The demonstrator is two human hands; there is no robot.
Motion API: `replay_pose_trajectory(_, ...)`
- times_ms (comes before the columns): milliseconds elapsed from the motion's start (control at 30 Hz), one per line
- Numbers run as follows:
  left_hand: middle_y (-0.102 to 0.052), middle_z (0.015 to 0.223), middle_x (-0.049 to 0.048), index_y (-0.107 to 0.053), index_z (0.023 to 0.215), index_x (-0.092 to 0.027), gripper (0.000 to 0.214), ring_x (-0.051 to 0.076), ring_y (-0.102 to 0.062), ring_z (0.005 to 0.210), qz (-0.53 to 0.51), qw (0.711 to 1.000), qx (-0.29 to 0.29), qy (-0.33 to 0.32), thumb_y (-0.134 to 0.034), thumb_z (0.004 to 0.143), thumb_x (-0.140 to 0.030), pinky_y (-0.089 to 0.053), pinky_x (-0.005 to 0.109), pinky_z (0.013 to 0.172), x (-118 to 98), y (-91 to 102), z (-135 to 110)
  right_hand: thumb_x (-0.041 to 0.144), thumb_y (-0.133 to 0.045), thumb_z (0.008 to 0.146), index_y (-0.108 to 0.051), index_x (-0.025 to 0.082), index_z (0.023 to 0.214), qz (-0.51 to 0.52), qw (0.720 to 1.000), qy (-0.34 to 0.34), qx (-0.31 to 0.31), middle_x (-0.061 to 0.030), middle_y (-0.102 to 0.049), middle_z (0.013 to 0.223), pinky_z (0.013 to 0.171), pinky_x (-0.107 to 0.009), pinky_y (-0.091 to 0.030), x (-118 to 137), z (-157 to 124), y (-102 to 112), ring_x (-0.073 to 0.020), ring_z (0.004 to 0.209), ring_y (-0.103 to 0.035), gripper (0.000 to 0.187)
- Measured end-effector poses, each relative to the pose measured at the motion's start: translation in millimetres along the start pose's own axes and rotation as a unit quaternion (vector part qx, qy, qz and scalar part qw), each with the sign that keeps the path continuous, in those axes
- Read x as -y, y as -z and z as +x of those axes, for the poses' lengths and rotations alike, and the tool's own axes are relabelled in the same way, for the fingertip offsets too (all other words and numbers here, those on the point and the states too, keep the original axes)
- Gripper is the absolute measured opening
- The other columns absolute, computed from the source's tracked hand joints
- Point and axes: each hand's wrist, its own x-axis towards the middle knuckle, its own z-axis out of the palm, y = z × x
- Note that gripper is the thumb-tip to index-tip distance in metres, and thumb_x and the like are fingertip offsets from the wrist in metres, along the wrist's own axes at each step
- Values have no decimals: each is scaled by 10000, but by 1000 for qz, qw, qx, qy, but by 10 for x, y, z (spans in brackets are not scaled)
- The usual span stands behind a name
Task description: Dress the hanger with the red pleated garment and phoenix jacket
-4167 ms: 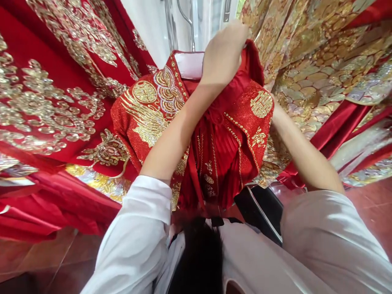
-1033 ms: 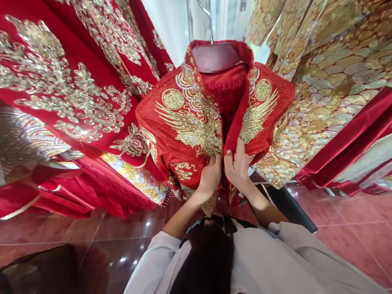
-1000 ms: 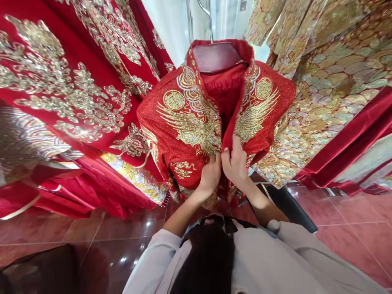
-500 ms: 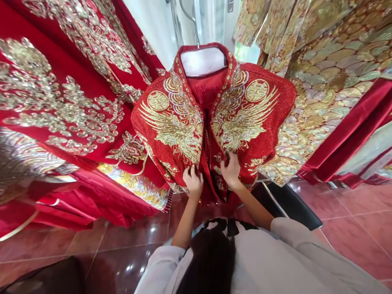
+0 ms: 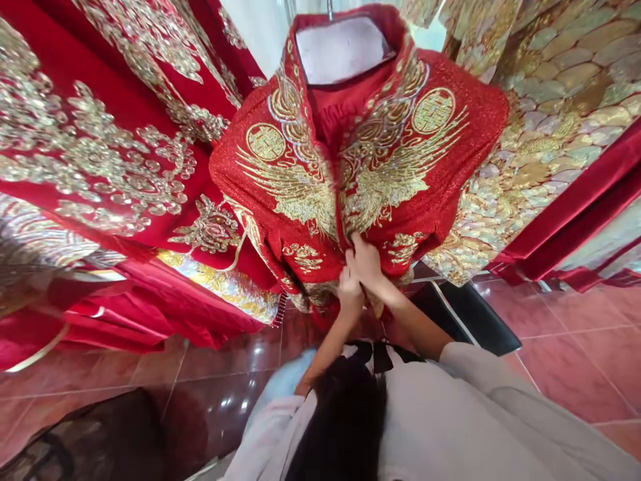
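A red jacket (image 5: 270, 180) with gold embroidered wings and round emblems hangs in front of me on a hanger, its hook (image 5: 329, 9) showing above the collar. White padding (image 5: 345, 50) fills the neck opening. My right hand (image 5: 367, 266) is closed on the front edge at mid-chest, where the two front panels come together. Just below and to its left, my left hand (image 5: 350, 292) is closed on the lower front edge, touching my right hand. Both sets of fingertips are partly hidden, and a zipper between them cannot be made out.
Red garments with silver beading (image 5: 110, 153) hang at the left. A gold scale-patterned garment (image 5: 551, 133) hangs at the right, beside red velvet (image 5: 575, 200). A black flat object (image 5: 481, 321) lies on the tiled floor (image 5: 575, 354). A dark bag-like item (image 5: 95, 434) sits lower left.
My hands have come together at the jacket's front edges, the left moving right and the right moving slightly left. The front panels, parted before, now meet. The jacket appears nearer and higher in view.
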Motion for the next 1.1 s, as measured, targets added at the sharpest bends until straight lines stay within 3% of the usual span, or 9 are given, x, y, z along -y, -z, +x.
replay_pose_trajectory(67, -569, 1167, 125, -610, 1082, -136, 253, 246, -523, 1137, -40, 998, -33, 47, -605, 886, -295, -411, 447, 1026, 75, 96, 147, 171, -402, 820, -539, 144, 1022, 15, 999, -29, 19, -103, -639, 818, 667, -297, -440, -151, 183, -64, -216, 692, -597, 246)
replay_pose_trajectory(133, -594, 1123, 127, -637, 1004, -147, 237, 257, -514, 1158, -91, 991, -44, 91, -675, 810, -277, -370, 408, 1072, 176, 203, 186, 219, -468, 826, -545, 160, 1037, 121, 991, -50, 40, -94, -646, 909, 758, -314, -461, -336, 181, -162, -215, 790, -610, 232)
replay_pose_trajectory(233, -623, 1043, 113, -620, 951, -164, 275, 245, -583, 1051, -178, 965, -66, 180, -641, 802, -394, -472, 368, 951, 386, 308, 13, 290, -551, 798, -582, 180, 957, 285, 947, -122, 79, -54, -651, 906, 832, -302, -473, -650, -161, -367, -178, 823, -608, 197)
replay_pose_trajectory(367, -615, 829, 114, -573, 828, -139, 470, 230, -638, 765, -273, 899, -96, 329, -503, 817, -604, -530, 352, 666, 696, 384, -348, 228, -648, 648, -545, 165, 726, 327, 907, -249, 94, -25, -623, 705, 802, -331, -496, -1127, -772, -604, -171, 723, -602, 143)
replay_pose_trajectory(533, -630, 928, 62, -548, 880, -177, 375, 186, -643, 868, -381, 832, -120, 385, -726, 702, -455, -516, 307, 756, 792, 481, -494, 281, -708, 545, -533, 176, 780, 437, 834, -328, 75, -54, -660, 848, 801, -332, -523, -1534, -1043, -601, -191, 853, -636, 311)
replay_pose_trajectory(633, -652, 951, 53, -570, 885, -171, 321, 182, -633, 958, -433, 809, -107, 382, -770, 674, -308, -500, 304, 840, 705, 463, -441, 381, -682, 579, -535, 185, 764, 514, 787, -335, 72, -62, -668, 885, 815, -322, -533, -1536, -1029, -551, -183, 882, -645, 307)
replay_pose_trajectory(767, -671, 892, 52, -605, 893, -140, 284, 164, -645, 895, -465, 788, -91, 393, -770, 679, -226, -492, 268, 807, 593, 343, -396, 328, -752, 506, -575, 178, 829, 570, 741, -348, 69, -51, -673, 890, 743, -312, -543, -1335, -1046, -590, -175, 805, -648, 398)
replay_pose_trajectory(1000, -681, 899, 14, -628, 1010, -156, 437, 132, -650, 823, -474, 783, -54, 400, -812, 615, -131, -475, 240, 796, 391, 234, -465, 224, -756, 534, -595, 172, 859, 595, 719, -359, 14, -5, -668, 810, 796, -269, -508, -1049, -1077, -651, -135, 810, -622, 367)
replay_pose_trajectory(1100, -684, 901, 17, -639, 1024, -157, 471, 149, -655, 833, -472, 785, -29, 401, -815, 592, -97, -474, 268, 831, 290, 227, -463, 209, -760, 532, -598, 164, 834, 605, 710, -360, 23, -5, -660, 754, 701, -260, -503, -986, -1071, -618, -131, 703, -609, 346)
